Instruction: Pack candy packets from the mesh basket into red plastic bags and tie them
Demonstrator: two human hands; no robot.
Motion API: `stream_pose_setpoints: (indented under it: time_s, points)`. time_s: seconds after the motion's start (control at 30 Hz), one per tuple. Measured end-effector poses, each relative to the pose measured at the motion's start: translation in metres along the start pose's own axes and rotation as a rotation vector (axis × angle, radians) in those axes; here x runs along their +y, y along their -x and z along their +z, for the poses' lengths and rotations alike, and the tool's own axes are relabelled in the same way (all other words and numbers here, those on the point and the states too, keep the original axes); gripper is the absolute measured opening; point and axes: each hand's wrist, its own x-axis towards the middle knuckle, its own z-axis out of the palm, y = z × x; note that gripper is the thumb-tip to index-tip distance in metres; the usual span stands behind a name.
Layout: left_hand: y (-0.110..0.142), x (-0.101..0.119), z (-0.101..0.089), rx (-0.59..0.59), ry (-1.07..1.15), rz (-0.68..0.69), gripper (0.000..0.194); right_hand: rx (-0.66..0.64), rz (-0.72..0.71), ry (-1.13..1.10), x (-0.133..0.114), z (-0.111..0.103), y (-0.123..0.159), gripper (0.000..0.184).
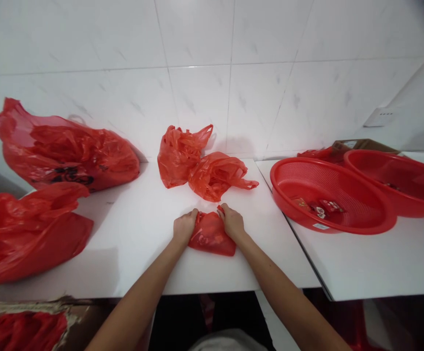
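Note:
A small red plastic bag (211,236) lies on the white table (142,234) in front of me. My left hand (184,226) grips its left edge with curled fingers. My right hand (231,222) pinches its upper right edge. Both hands are closed on the bag. Just behind it lie two crumpled red plastic bags (201,163) near the wall.
Two large stuffed red bags (66,153) (25,234) sit at the left. On a second white table at the right stand a red mesh basket (347,217) holding a few small red packets (323,207) and another red basket (398,183). A cardboard box (29,321) with red bags is below left.

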Motion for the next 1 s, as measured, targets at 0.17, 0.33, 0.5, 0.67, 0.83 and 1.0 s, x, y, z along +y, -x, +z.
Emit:
stream_pose_setpoints:
  time_s: [0.17,0.33,0.5,0.67,0.83,1.0]
  points:
    - [0.006,-0.006,0.000,0.013,0.017,0.059,0.023,-0.022,-0.014,0.003,0.003,-0.002,0.004,0.020]
    - [0.010,-0.014,-0.008,-0.006,0.090,0.063,0.023,-0.042,-0.038,-0.061,0.006,-0.011,0.005,0.018]
    - [-0.001,-0.001,-0.021,-0.022,0.217,-0.036,0.049,-0.046,-0.034,-0.153,0.000,-0.024,0.010,0.032]
    - [0.000,0.029,-0.015,-0.027,0.263,-0.051,0.043,-0.095,-0.072,-0.159,-0.014,-0.016,0.030,0.034]
    - [0.005,0.037,-0.002,-0.030,0.232,-0.058,0.031,-0.098,-0.061,-0.259,-0.016,-0.005,0.036,0.016]
    - [0.004,0.019,-0.005,-0.023,0.216,-0.069,0.041,-0.069,-0.030,-0.513,-0.002,-0.014,0.027,0.027]
